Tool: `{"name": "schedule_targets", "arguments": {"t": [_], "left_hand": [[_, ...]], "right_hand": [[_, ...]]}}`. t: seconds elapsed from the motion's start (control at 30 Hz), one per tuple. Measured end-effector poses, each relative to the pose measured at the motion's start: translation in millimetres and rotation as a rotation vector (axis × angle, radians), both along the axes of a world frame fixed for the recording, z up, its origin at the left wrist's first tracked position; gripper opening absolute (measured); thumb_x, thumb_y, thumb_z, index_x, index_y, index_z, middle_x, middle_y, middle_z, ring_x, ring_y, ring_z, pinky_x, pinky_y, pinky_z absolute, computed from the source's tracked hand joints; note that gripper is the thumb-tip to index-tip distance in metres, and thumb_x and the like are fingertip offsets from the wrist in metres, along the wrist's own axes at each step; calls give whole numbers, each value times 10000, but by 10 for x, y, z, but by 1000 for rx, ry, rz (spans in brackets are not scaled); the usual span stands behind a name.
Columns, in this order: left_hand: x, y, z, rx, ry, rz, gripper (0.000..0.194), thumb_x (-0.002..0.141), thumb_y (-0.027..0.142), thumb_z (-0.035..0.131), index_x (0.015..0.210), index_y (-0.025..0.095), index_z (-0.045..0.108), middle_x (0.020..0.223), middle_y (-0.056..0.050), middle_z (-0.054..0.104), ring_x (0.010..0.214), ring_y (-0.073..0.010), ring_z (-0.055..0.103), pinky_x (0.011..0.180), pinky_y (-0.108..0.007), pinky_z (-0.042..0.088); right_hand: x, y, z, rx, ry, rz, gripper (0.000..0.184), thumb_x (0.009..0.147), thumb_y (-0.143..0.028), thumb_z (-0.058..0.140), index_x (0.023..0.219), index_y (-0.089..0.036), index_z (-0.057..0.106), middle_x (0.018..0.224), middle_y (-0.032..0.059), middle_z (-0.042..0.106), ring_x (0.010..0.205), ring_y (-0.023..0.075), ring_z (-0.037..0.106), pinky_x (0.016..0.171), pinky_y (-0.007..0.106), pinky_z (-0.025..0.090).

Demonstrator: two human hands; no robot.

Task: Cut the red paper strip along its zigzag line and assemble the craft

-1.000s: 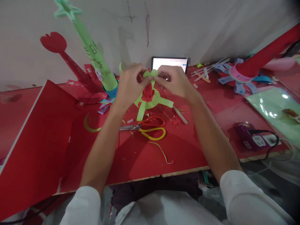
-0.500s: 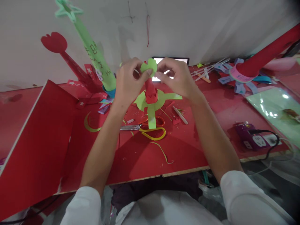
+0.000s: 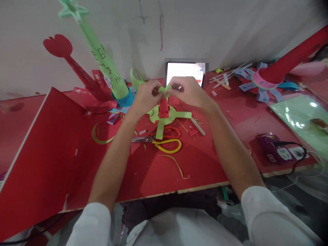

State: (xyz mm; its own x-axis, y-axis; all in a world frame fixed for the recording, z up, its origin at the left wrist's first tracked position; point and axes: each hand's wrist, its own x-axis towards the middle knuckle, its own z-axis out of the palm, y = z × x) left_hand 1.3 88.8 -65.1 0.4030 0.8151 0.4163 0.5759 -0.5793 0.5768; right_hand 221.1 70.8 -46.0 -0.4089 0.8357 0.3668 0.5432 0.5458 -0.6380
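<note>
My left hand (image 3: 150, 95) and my right hand (image 3: 188, 90) are both closed, fingertips pinching a small green paper cutout (image 3: 164, 90) between them. The cutout looks folded or bent, and the fingers hide much of it. Right below it stands a red paper tube (image 3: 164, 106) with a cut, flared foot. That foot sits on a round green paper base (image 3: 171, 118) with strips reaching outward. Scissors (image 3: 167, 146) with orange and yellow handles lie in front of the base. A white pen-like stick (image 3: 198, 126) rests to its right.
On the left stand a red folded board (image 3: 43, 153), a red paper flower (image 3: 58, 46) and a tall green paper tube (image 3: 102, 58). A lit tablet (image 3: 186, 70) leans at the back wall. To the right are a red paper cone (image 3: 284, 66) and a purple power adapter (image 3: 274, 147).
Both hands have come down and closer together with the green cutout, which now appears bent. More of the tablet shows, and a green paper loop has come into sight behind my left hand.
</note>
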Motion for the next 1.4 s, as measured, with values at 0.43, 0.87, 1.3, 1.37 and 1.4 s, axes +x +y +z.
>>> {"name": "schedule_targets", "arguments": {"t": [0.43,0.87,1.3,1.37,1.4], "left_hand": [[-80,-26,60,4,68,-92,101,926,278,764,970,217,696,894,4,720,800,-158,635,739,-333,500],[-78,2,45,20,79,-71,77,928,268,757,980,229,715,970,-37,739,838,-190,667,775,-348,521],[-35,-20,64,26,51,-72,88,954,265,736,1027,217,740,974,-33,727,803,-162,612,766,-350,514],[-32,-17,57,27,54,-71,55,954,265,733,992,225,739,948,-28,721,796,-164,601,761,-352,504],[-31,-15,53,28,54,-72,44,957,267,731,976,228,737,934,-24,717,790,-163,594,758,-351,498]], "right_hand": [[4,-4,-17,-34,-66,42,191,968,-390,707,848,-247,666,803,38,690,770,221,583,744,407,460],[4,15,-16,-30,-57,24,234,987,-475,698,904,-257,675,834,40,691,833,234,579,793,397,471],[14,14,0,-24,-40,21,275,989,-495,701,878,-247,664,841,55,680,827,235,566,770,404,468],[15,20,-5,-20,-50,14,265,992,-487,694,877,-250,664,838,51,684,828,234,567,761,399,471],[17,25,-10,-16,-54,12,259,994,-478,690,874,-251,660,836,49,684,829,232,568,758,395,471]]}}
